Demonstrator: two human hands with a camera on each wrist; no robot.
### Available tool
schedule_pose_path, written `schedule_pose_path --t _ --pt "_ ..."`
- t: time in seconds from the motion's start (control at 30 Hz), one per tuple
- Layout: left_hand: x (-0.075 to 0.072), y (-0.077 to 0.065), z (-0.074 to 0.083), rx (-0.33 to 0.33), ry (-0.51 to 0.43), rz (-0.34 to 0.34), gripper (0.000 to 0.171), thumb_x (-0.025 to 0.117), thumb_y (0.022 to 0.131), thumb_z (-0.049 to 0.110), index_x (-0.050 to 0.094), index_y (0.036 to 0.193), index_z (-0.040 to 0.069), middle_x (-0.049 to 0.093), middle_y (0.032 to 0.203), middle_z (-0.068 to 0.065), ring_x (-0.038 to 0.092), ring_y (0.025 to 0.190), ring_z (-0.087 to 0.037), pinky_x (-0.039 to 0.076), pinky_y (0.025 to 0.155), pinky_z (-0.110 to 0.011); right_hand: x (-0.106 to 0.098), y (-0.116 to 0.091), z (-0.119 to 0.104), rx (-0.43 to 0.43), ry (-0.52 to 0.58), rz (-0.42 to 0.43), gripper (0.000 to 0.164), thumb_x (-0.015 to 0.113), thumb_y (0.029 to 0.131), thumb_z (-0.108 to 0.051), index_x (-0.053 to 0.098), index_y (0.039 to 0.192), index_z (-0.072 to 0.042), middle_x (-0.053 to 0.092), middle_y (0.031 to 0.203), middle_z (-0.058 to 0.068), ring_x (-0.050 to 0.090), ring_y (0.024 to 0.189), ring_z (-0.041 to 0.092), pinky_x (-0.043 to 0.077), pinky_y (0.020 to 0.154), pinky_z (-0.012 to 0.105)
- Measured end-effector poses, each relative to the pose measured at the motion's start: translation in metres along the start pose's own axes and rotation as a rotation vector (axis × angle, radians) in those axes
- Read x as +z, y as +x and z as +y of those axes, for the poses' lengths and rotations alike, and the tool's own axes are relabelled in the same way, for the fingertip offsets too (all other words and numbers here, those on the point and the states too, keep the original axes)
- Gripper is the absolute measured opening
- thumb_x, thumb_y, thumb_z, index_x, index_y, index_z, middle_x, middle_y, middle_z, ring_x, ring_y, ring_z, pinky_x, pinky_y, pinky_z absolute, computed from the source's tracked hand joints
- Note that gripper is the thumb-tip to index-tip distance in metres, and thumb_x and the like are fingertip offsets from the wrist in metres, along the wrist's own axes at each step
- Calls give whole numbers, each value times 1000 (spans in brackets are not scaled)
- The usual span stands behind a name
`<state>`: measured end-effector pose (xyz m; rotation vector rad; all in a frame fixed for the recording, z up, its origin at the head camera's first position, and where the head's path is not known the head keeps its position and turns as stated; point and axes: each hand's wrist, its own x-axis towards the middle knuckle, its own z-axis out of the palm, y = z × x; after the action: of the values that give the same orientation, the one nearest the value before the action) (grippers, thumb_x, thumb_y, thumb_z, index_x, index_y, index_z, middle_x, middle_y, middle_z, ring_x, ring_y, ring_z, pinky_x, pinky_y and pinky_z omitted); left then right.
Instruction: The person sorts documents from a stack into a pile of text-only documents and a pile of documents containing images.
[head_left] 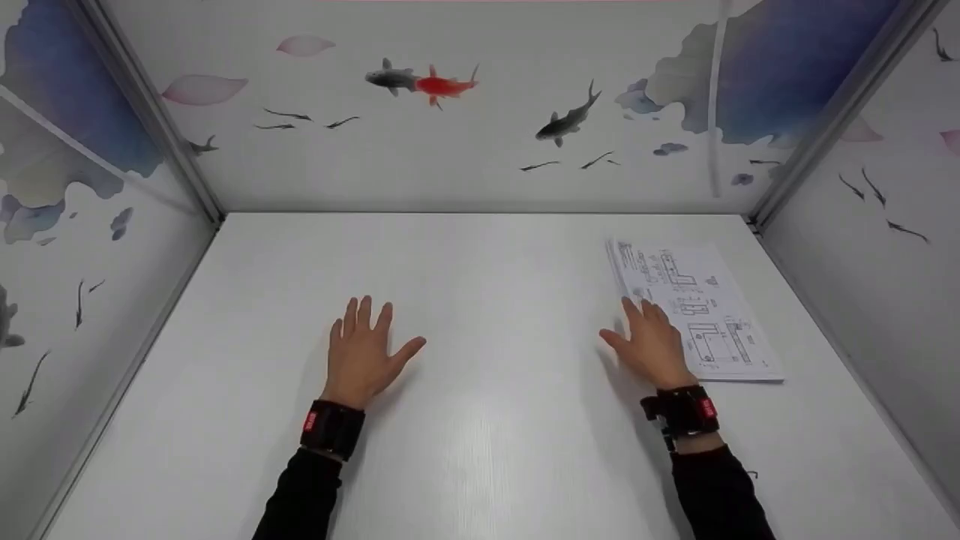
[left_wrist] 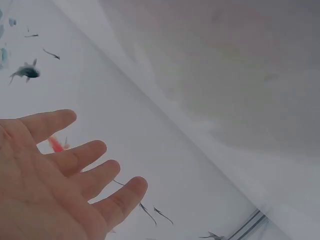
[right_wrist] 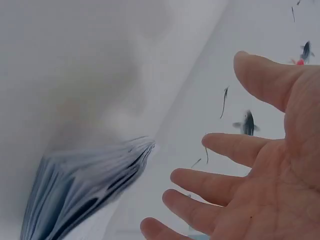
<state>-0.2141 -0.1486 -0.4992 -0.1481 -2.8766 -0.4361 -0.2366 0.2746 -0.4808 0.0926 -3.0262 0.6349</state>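
Observation:
My left hand (head_left: 360,360) is over the left half of the white table (head_left: 480,315), palm down, fingers straight and spread, holding nothing. In the left wrist view the bare palm and fingers (left_wrist: 122,200) show. On the right, my right hand (head_left: 652,345) is spread in the same way with nothing in it. It overlaps the left edge of a stack of papers (head_left: 739,300) in the head view. Line drawings of parts with dimensions cover the top sheet. From the right wrist, the layered page edges of the stack (right_wrist: 90,185) appear beside the fingers.
Around the table stand a back panel (head_left: 480,150), a left panel (head_left: 90,247) and a right panel (head_left: 862,247), painted with fish and petals. Grey metal posts (head_left: 847,112) join them at the corners. Both wrists wear black straps (head_left: 334,429).

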Motion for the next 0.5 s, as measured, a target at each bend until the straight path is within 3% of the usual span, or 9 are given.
schedule_pose_path --t 0.3,0.4,0.5 --pt "1 -4 9 39 0 0 74 55 93 65 64 131 2 60 134 -26 48 136 -43 38 110 -59 -16 2 27 171 -47 -104 74 59 97 -35 35 142 18 45 132 45 43 124 60 35 94 79" --pt "0 -5 14 47 -4 4 70 56 94 62 66 127 2 66 125 -24 58 124 -40 47 101 -56 -17 3 34 200 -32 -145 73 61 95 -40 42 133 19 52 122 42 50 114 57 39 89 76" --pt "1 -5 20 75 -2 19 65 57 95 60 70 121 1 71 111 -21 67 105 -38 54 85 -52 -18 4 39 218 -10 -178 73 63 94 -42 45 130 18 58 114 37 58 101 48 47 80 65"
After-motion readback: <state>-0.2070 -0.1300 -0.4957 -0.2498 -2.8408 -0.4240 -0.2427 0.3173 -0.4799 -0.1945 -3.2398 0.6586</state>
